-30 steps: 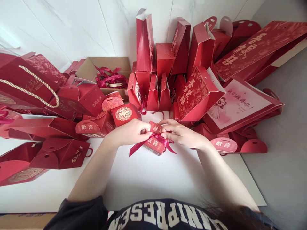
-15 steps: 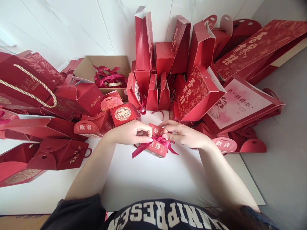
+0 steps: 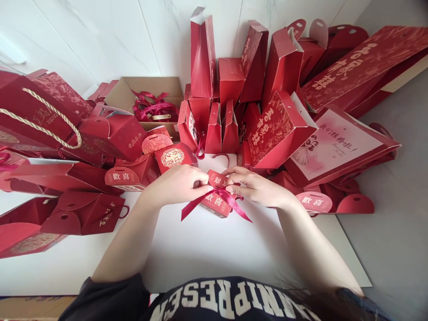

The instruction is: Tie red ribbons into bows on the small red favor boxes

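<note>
In front of me on the white table lies a small red gift box (image 3: 214, 204) with pale characters on its top. A magenta ribbon (image 3: 197, 205) is tied across it in a bow, its two tails hanging down left and right. My left hand (image 3: 182, 183) pinches the left side of the bow between thumb and forefinger. On the other side my right hand (image 3: 252, 186) has its fingertips closed on the bow's right part, close to the knot. The loops are partly hidden under my fingers.
A cardboard box (image 3: 150, 84) with loose magenta ribbons stands at the back. Red paper bags (image 3: 202, 58) and gift boxes crowd the back and both sides. A red bag with a rope handle (image 3: 50, 107) is at left. The white table (image 3: 214, 249) stretches toward my body.
My hands have drawn slightly apart at the bow. The ribbon tails reach further out to both sides, and the knot looks tighter. The camera view has shifted a little.
</note>
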`<state>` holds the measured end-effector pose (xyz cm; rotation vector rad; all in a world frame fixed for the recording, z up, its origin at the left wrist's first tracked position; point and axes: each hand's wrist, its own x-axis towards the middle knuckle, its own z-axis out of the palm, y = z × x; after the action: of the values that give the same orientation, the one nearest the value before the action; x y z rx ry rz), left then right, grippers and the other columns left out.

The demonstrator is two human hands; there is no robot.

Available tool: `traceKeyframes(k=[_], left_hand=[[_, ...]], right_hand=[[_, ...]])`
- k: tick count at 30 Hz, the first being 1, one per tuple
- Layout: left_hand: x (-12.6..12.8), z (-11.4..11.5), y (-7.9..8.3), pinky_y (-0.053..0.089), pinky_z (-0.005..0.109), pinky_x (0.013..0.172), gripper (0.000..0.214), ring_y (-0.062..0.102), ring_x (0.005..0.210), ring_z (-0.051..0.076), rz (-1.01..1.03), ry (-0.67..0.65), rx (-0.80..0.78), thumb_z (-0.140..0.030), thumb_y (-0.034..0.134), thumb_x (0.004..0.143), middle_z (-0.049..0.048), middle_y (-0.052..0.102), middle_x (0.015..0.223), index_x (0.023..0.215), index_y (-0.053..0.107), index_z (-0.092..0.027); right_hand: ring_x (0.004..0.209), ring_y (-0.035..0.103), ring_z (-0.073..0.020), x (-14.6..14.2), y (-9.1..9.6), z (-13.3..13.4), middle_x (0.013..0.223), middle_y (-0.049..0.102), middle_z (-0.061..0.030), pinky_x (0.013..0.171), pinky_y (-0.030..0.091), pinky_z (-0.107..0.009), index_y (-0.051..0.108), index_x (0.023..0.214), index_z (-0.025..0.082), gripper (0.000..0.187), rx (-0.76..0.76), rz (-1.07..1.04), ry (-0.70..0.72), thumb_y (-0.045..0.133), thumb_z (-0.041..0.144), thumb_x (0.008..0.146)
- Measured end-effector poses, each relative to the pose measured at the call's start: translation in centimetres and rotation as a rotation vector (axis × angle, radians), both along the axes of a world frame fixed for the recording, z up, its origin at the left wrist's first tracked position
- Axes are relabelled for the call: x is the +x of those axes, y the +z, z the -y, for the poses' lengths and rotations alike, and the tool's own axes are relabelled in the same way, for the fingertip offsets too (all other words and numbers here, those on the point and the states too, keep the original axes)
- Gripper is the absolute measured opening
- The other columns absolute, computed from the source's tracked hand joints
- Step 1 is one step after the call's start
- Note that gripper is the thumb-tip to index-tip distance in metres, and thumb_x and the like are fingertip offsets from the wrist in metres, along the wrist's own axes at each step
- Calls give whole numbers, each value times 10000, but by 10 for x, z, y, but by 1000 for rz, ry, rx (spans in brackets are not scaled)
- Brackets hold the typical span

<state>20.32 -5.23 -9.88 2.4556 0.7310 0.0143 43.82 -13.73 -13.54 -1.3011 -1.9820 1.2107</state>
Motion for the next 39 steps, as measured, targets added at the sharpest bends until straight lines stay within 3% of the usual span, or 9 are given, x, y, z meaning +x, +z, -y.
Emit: traceKeyframes(k=[5,8,11,20,25,32,36,39], left_hand=[[-2,-9,3,278,240,516,277,369,541,89,49,-73,-396,-354,560,861,-28,450,596,658,559,-165],[-3,-13,0,289,229,513,292,365,534,84,57,-54,-474,-383,592,842,-34,443,584,653,556,-164],[-3,-15,-2,307,222,524,316,387,537,84,62,-1,-445,-375,591,836,-38,437,585,619,495,-166],[-1,-14,-9,255,240,517,386,322,532,86,-10,67,-201,-407,526,870,-46,341,594,610,358,-176],[-2,-14,-12,270,240,523,356,334,547,93,31,61,-140,-409,541,867,-49,349,601,643,378,-185],[0,-16,-14,372,252,593,362,468,651,128,85,69,-33,-469,677,766,-25,493,730,719,442,-198],[0,-7,-13,443,287,673,304,568,762,169,114,162,-27,-451,663,786,-1,591,884,960,535,-237],[-1,10,-13,471,321,769,446,606,927,207,179,296,66,-387,668,792,30,608,1060,1173,475,-260]], right_hand=[[1290,461,-252,0,4,2,1298,519,-62,1044,402,-401,654,820,218,285,-31,-100,-25,533,445,944],[1280,477,-261,0,2,2,1314,515,-62,1026,428,-411,648,798,215,296,-61,-141,-37,538,451,938],[1198,535,-237,-1,1,1,1320,504,-61,1027,430,-412,645,827,214,273,-39,-133,-29,511,413,958],[1243,486,-239,-1,-5,-3,1195,553,-53,1059,392,-409,622,768,221,282,66,-46,-34,486,367,968],[1242,501,-238,-1,-6,-2,1236,538,-61,1090,366,-414,644,776,209,300,29,-80,-113,508,407,956],[1212,537,-241,-5,-8,-4,1311,511,-68,1051,425,-398,711,909,216,356,-11,-149,-205,475,479,959],[1203,540,-229,-5,-8,-4,1288,526,-70,1065,412,-379,707,938,218,356,9,-142,-213,459,472,968],[1180,551,-222,-5,-7,-3,1270,546,-67,1066,407,-372,699,965,225,333,29,-111,-200,468,464,967]])
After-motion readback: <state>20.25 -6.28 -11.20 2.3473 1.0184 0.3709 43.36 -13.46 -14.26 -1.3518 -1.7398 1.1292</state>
